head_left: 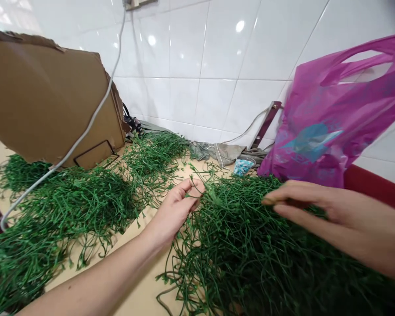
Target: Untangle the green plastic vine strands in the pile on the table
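My left hand is closed, with thumb and fingertips pinching a thin green plant stem. The stem sticks up past the fingertips and has small leaf-like tips. Over the large pile of green stems at the right, my right hand hovers slightly blurred. Its fingers are stretched out, with a gap between them and the thumb, and nothing shows in that gap. The stems look plastic, many of them curled and tangled together.
More green stems lie across the left of the pale tabletop. A cardboard sheet stands at the left behind a grey cable. A purple plastic bag, grey cloth and a blue-white packet sit by the tiled wall.
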A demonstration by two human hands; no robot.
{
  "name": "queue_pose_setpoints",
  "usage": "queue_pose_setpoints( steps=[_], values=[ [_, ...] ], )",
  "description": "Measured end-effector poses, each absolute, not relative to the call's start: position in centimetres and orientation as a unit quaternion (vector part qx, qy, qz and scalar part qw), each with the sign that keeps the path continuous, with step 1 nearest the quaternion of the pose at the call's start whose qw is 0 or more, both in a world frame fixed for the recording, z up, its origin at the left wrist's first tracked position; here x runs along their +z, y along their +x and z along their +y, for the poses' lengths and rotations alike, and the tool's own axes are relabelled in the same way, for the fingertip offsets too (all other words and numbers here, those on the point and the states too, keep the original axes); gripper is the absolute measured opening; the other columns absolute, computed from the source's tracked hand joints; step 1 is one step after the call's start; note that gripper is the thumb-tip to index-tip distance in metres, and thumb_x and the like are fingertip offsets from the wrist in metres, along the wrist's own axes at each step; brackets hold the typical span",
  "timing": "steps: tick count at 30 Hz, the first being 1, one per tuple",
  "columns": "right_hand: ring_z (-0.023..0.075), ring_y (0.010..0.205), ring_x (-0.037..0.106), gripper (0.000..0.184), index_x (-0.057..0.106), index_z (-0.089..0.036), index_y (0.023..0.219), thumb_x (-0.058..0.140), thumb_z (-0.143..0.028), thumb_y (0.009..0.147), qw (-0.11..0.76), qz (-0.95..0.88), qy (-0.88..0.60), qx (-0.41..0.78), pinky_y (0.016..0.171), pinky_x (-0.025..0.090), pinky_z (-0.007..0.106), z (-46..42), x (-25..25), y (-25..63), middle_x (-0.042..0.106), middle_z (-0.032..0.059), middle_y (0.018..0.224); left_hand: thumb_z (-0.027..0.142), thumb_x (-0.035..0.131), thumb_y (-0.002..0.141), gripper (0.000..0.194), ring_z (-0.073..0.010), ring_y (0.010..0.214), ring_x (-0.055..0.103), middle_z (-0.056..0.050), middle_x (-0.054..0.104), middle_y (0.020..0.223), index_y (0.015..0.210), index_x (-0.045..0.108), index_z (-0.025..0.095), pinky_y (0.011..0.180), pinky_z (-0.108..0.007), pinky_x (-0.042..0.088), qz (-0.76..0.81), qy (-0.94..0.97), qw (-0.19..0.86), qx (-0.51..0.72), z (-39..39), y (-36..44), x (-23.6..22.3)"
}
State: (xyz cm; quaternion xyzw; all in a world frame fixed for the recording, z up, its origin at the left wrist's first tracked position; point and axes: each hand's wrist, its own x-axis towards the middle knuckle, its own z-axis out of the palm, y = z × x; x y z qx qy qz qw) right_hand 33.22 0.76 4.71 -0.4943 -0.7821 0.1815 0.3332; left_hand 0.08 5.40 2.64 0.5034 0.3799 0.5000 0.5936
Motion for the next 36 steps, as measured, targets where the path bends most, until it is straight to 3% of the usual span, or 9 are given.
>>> queue_pose_setpoints(
  steps=[4, 7, 10, 16, 22, 27, 32, 36],
  values=[
    [0.0259, 0.090, 0.065, 0.020, 0.072, -0.025, 0.088, 0.060, -0.041, 0.092, 0.324, -0.787, -0.513, 0.112, 0.084, 0.048, 0.038, 2.1, 9.1, 22.9, 0.073, 0.0062, 0.095, 0.036, 0.075, 0.082, 0.023, -0.0096, 0.070, 0.046, 0.004, 0.053, 0.076, 0.084, 0.061, 0.017, 0.067, -0.021, 0.039, 0.375, 0.556, 0.546, 0.502, 5.1, 0.2, 2.5],
    [0.0210, 0.077, 0.062, 0.030, 0.069, -0.023, 0.081, 0.050, -0.041, 0.096, 0.336, -0.763, -0.532, 0.150, 0.071, 0.047, 0.033, 3.0, 8.8, 19.2, 0.071, 0.0040, 0.081, 0.031, 0.074, 0.082, 0.020, -0.0111, 0.075, 0.050, 0.002, 0.056, 0.079, 0.084, 0.061, 0.017, 0.071, -0.022, 0.040, 0.366, 0.576, 0.533, 0.501, 5.1, 0.3, 2.4],
    [0.0180, 0.069, 0.059, 0.030, 0.070, -0.021, 0.082, 0.055, -0.044, 0.093, 0.339, -0.735, -0.537, 0.239, 0.064, 0.046, 0.029, 3.0, 7.5, 18.3, 0.068, 0.0016, 0.074, 0.031, 0.071, 0.084, 0.017, -0.0115, 0.072, 0.049, 0.002, 0.056, 0.077, 0.085, 0.062, 0.017, 0.068, -0.023, 0.040, 0.363, 0.593, 0.518, 0.499, 4.9, 0.5, 2.3],
    [0.0155, 0.068, 0.057, 0.021, 0.067, -0.019, 0.077, 0.063, -0.039, 0.083, 0.337, -0.673, -0.520, 0.405, 0.064, 0.045, 0.026, 3.6, 6.4, 18.3, 0.064, -0.0007, 0.071, 0.027, 0.066, 0.089, 0.012, -0.0107, 0.069, 0.047, 0.003, 0.055, 0.075, 0.086, 0.062, 0.016, 0.065, -0.023, 0.039, 0.367, 0.618, 0.502, 0.481, 4.7, 0.4, 2.0],
    [0.0155, 0.070, 0.053, 0.018, 0.067, -0.020, 0.081, 0.063, -0.038, 0.083, 0.359, -0.646, -0.504, 0.448, 0.067, 0.043, 0.027, 3.7, 6.2, 18.2, 0.061, -0.0010, 0.073, 0.029, 0.063, 0.091, 0.013, -0.0109, 0.072, 0.049, 0.002, 0.058, 0.078, 0.086, 0.062, 0.017, 0.068, -0.023, 0.039, 0.383, 0.642, 0.476, 0.464, 4.9, 0.0, 2.1],
    [0.0162, 0.077, 0.055, 0.020, 0.068, -0.020, 0.081, 0.063, -0.038, 0.087, 0.388, -0.616, -0.483, 0.487, 0.076, 0.044, 0.029, 3.8, 6.0, 18.2, 0.062, 0.0001, 0.077, 0.033, 0.063, 0.091, 0.019, -0.0106, 0.063, 0.041, 0.005, 0.048, 0.068, 0.081, 0.062, 0.018, 0.060, -0.024, 0.034, 0.384, 0.644, 0.486, 0.449, 5.0, -0.1, 2.1],
    [0.0183, 0.084, 0.056, 0.029, 0.071, -0.018, 0.089, 0.069, -0.046, 0.084, 0.394, -0.576, -0.471, 0.540, 0.077, 0.043, 0.031, 3.6, 6.1, 18.4, 0.067, 0.0035, 0.087, 0.025, 0.062, 0.089, 0.009, -0.0114, 0.069, 0.051, 0.003, 0.057, 0.075, 0.083, 0.062, 0.018, 0.066, -0.023, 0.040, 0.409, 0.687, 0.376, 0.469, 5.0, -0.2, 1.8],
    [0.0153, 0.074, 0.052, 0.030, 0.071, -0.020, 0.085, 0.081, -0.044, 0.072, 0.387, -0.566, -0.482, 0.545, 0.074, 0.041, 0.029, 3.3, 6.3, 18.0, 0.063, -0.0014, 0.076, 0.014, 0.063, 0.085, 0.007, -0.0099, 0.064, 0.050, 0.004, 0.058, 0.072, 0.079, 0.061, 0.018, 0.063, -0.022, 0.040, 0.413, 0.735, 0.244, 0.479, 4.7, -0.1, 2.1]
  ],
)
